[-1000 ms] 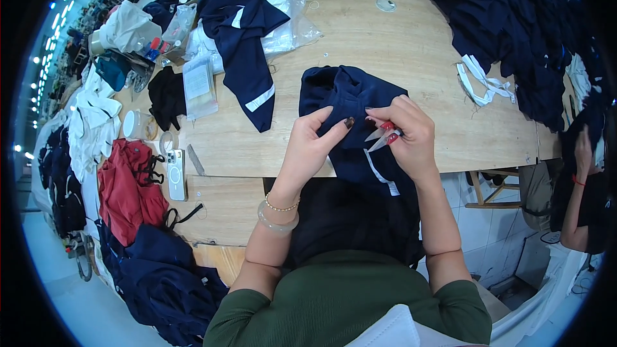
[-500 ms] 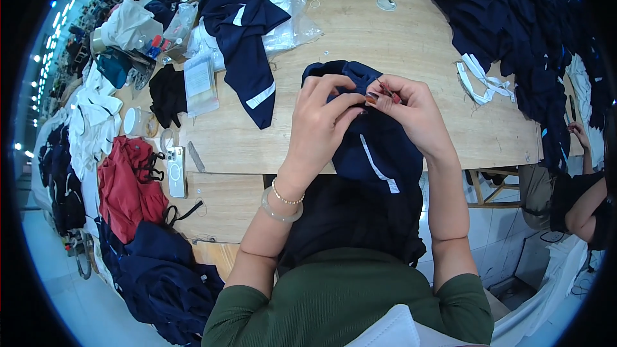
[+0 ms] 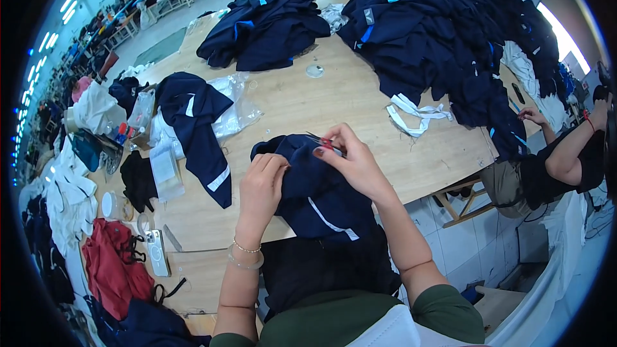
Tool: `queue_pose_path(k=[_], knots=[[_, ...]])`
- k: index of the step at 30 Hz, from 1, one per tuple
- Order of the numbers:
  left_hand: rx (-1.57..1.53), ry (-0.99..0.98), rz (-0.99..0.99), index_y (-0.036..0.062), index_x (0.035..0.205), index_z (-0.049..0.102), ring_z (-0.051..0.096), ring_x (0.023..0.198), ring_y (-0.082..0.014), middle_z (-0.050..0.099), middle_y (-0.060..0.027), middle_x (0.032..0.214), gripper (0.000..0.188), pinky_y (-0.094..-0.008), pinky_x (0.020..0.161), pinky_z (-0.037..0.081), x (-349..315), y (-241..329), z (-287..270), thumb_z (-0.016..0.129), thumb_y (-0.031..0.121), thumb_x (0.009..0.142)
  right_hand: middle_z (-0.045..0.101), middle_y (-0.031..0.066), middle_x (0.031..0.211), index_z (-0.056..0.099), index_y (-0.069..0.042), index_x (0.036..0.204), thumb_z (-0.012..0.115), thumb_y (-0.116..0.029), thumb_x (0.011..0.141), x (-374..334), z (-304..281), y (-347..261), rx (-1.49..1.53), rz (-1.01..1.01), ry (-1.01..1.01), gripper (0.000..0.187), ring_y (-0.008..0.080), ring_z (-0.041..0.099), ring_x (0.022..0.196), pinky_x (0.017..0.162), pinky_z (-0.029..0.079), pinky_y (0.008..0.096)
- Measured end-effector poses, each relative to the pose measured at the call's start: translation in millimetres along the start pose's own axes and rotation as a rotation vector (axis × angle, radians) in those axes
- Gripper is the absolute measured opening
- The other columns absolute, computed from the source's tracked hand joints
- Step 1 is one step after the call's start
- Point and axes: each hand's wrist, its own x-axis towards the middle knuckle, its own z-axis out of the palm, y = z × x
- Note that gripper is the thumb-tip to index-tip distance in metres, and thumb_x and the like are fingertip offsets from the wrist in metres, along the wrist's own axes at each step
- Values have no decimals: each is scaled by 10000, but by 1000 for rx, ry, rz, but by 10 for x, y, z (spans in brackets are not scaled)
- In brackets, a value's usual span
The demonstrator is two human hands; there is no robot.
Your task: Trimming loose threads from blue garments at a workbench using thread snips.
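A navy garment [image 3: 299, 183] with a white stripe hangs over the table's front edge, partly across my lap. My left hand [image 3: 258, 186] is closed at its left side, fingertips pinching the cloth. Small red-handled scissors [image 3: 328, 144] are gripped in my right hand [image 3: 357, 160], their dark blades pointing up and left over the garment's top edge. The blades are apart from my left fingers.
Another striped navy piece [image 3: 193, 128] lies on clear plastic at left. Beyond are navy garment piles [image 3: 267, 32] and white strips [image 3: 414, 115]. A phone [image 3: 156, 252] and red bag [image 3: 116, 263] sit near left. Co-workers' hands [image 3: 532, 115] show at right and the far side.
The view has lifted, showing more of the table's far side. My hands have moved apart, and the right one now holds the scissors away from my left fingers.
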Motion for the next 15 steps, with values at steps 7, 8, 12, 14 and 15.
queue_pose_path(k=[7,8,12,14,15], knots=[[70,9,-116,38,830,645,622,799,-247,651,-71,797,21,-324,678,491,-17,-30,-62,665,38,825,647,52,837,646,-8,1000,663,-153,887,-182,-210,228,-49,102,97,184,104,582,752,701,449,258],[71,35,-164,41,839,653,626,800,-246,657,-72,804,16,-325,676,491,-42,-16,-60,666,40,829,661,46,871,649,-8,1030,674,-111,881,-219,-201,259,-50,80,116,182,100,596,792,734,466,253],[161,72,-208,48,856,673,636,784,-245,671,-77,813,22,-333,670,497,-118,63,-118,668,40,836,669,37,884,660,-16,1060,709,-74,847,-323,-145,249,-190,-30,114,226,98,606,809,746,482,247],[131,86,-254,45,865,676,644,781,-254,677,-85,821,29,-338,679,502,-164,73,-124,663,36,841,670,63,900,662,-14,1032,719,-104,826,-341,-80,164,-185,-10,101,232,150,623,813,751,487,267],[99,100,-299,41,875,679,652,779,-263,682,-94,830,38,-342,687,507,-198,75,-126,657,33,845,671,88,916,664,-11,1005,730,-133,805,-347,-44,152,-181,9,90,243,203,639,817,755,493,287]])
